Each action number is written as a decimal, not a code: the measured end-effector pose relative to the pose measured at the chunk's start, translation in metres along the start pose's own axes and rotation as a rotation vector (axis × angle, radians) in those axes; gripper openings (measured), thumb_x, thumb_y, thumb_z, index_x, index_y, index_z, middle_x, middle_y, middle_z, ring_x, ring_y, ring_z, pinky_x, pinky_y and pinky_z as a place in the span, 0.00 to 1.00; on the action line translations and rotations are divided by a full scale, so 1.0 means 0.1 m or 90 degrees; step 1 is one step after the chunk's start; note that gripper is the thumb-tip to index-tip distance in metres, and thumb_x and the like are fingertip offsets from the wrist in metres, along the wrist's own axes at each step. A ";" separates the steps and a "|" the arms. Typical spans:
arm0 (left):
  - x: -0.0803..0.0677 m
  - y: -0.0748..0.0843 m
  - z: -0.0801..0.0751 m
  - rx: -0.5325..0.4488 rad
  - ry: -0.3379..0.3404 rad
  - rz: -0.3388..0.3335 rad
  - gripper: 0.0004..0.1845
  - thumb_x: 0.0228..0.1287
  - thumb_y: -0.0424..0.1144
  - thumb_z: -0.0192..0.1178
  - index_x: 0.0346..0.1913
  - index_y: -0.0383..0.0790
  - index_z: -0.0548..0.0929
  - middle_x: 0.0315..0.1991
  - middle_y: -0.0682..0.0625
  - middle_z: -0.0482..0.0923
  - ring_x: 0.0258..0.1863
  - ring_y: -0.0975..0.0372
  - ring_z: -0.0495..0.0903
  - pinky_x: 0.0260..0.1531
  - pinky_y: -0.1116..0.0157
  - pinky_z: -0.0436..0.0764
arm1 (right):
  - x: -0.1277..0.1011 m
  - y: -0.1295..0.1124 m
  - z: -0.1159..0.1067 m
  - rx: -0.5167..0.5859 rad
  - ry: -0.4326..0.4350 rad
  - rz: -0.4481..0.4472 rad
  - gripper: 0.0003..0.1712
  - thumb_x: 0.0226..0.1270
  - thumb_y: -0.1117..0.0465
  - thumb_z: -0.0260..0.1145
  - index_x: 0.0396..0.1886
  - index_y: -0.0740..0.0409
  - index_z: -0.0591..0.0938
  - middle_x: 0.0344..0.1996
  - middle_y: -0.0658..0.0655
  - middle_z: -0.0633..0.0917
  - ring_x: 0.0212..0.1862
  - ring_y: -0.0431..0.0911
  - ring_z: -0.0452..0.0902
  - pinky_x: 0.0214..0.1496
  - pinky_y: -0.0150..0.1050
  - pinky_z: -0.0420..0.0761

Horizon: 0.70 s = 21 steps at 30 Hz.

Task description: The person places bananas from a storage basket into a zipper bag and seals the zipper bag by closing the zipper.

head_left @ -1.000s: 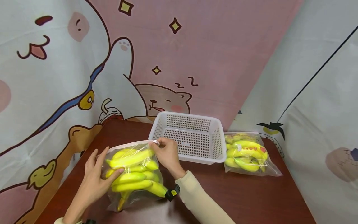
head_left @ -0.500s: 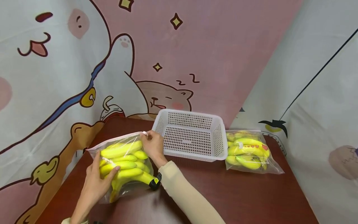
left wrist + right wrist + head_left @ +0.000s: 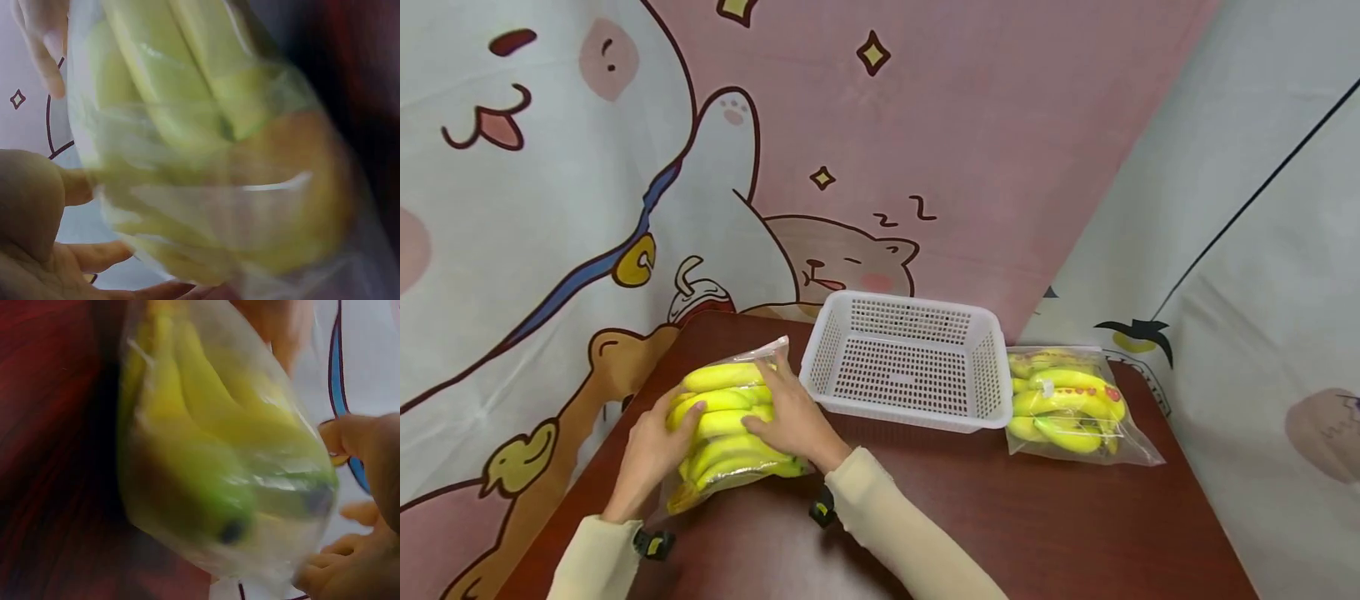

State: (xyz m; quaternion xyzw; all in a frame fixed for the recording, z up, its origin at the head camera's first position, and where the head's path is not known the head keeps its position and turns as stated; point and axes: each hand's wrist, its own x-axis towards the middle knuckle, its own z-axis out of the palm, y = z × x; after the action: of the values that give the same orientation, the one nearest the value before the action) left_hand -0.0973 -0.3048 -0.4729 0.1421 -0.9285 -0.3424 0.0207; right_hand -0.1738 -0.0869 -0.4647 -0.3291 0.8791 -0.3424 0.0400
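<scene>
A clear plastic bag of bananas (image 3: 726, 425) stands tilted at the left of the table, its pale top edge rising at the far right corner. My left hand (image 3: 657, 440) grips its left side, thumb on the near face. My right hand (image 3: 797, 417) holds the other side, with its thumb on the bananas and fingers toward the top. In the left wrist view, the fingers (image 3: 100, 253) reach behind the blurred bag. Green, dark-tipped banana ends (image 3: 231, 519) show through the plastic in the right wrist view.
A white perforated plastic basket (image 3: 901, 423) stands at the table's back, right of the held bag. Beside it lies a second clear bag of bananas (image 3: 1067, 404). Printed cloth (image 3: 970, 167) hangs behind the brown table (image 3: 1000, 517).
My right hand has left the bag's top strip and moved down onto its side. The bag has shifted left and turned between both hands, its top edge no longer stretched out.
</scene>
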 end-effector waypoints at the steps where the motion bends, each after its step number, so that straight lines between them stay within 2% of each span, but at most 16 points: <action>1: 0.03 0.00 -0.01 0.004 -0.005 0.000 0.45 0.76 0.63 0.48 0.79 0.31 0.55 0.67 0.21 0.67 0.62 0.31 0.72 0.56 0.35 0.74 | -0.04 -0.02 0.02 -0.043 -0.009 -0.022 0.48 0.67 0.48 0.70 0.82 0.50 0.59 0.83 0.64 0.49 0.81 0.60 0.54 0.79 0.54 0.64; 5: 0.11 0.02 -0.03 0.015 -0.024 0.014 0.45 0.76 0.63 0.50 0.78 0.30 0.58 0.67 0.22 0.67 0.61 0.32 0.73 0.55 0.36 0.74 | -0.20 -0.06 0.12 -0.223 -0.023 -0.087 0.45 0.65 0.40 0.71 0.78 0.44 0.67 0.82 0.63 0.57 0.82 0.61 0.53 0.81 0.52 0.60; 9: 0.17 0.06 -0.03 0.021 -0.006 0.041 0.42 0.75 0.60 0.54 0.77 0.30 0.62 0.65 0.23 0.70 0.59 0.34 0.74 0.52 0.37 0.76 | -0.30 -0.09 0.25 -0.320 -0.007 -0.124 0.47 0.63 0.37 0.71 0.79 0.39 0.65 0.81 0.61 0.58 0.81 0.61 0.54 0.81 0.56 0.59; 12: 0.24 0.09 -0.04 0.029 0.018 0.044 0.41 0.75 0.59 0.55 0.76 0.32 0.63 0.63 0.23 0.70 0.56 0.35 0.74 0.47 0.38 0.77 | -0.29 -0.07 0.36 -0.345 0.032 -0.146 0.47 0.62 0.38 0.73 0.79 0.37 0.65 0.81 0.63 0.60 0.79 0.62 0.59 0.78 0.58 0.64; 15: 0.33 0.12 -0.04 0.044 0.035 0.062 0.39 0.75 0.58 0.56 0.76 0.34 0.64 0.61 0.23 0.70 0.53 0.36 0.73 0.43 0.41 0.77 | -0.22 -0.01 0.47 -0.350 0.077 -0.138 0.50 0.59 0.39 0.76 0.79 0.40 0.65 0.79 0.64 0.61 0.77 0.61 0.63 0.76 0.57 0.68; 18: 0.43 0.15 -0.04 0.058 0.044 0.095 0.38 0.75 0.55 0.57 0.77 0.34 0.63 0.62 0.22 0.68 0.55 0.34 0.72 0.45 0.38 0.76 | -0.11 0.06 0.55 -0.336 0.101 -0.115 0.53 0.57 0.40 0.78 0.80 0.42 0.63 0.79 0.64 0.61 0.76 0.59 0.64 0.75 0.56 0.70; 21: 0.51 0.16 -0.06 0.067 0.035 0.109 0.38 0.75 0.54 0.57 0.78 0.34 0.62 0.65 0.20 0.64 0.59 0.30 0.70 0.52 0.33 0.74 | 0.02 0.12 0.61 -0.316 0.113 -0.105 0.53 0.58 0.42 0.78 0.79 0.43 0.62 0.79 0.65 0.62 0.77 0.58 0.64 0.75 0.56 0.70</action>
State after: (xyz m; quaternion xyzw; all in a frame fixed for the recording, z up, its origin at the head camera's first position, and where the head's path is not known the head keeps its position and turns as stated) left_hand -0.1490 -0.3113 -0.4611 0.0724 -0.9530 -0.2862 0.0680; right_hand -0.1639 -0.1166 -0.5185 -0.3681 0.9064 -0.1461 -0.1471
